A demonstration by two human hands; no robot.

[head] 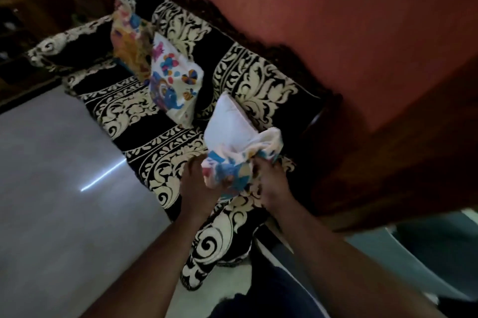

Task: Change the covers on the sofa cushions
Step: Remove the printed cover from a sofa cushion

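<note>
Two hands are busy at the near end of the sofa point(165, 121), which is draped in a black and cream scrolled throw. Between them stands a white cushion point(230, 123), bare over most of its length, with a colourful printed cover point(232, 170) bunched around its lower end. The left hand point(196, 183) has its fingers curled into one side of the gathered cloth, and the right hand point(269, 183) grips the other side, so both are holding the cover and not the cushion itself. Whether it is being drawn on or peeled off I cannot tell from this alone.

Further along the seat, a second cushion point(173, 79) wears a bright print of hearts and an elephant, and a third cushion point(129, 43) beyond it, leaning on the backrest, shows an orange pattern. I would judge the job partly done: two cushions are dressed, and this one is in hand.
</note>
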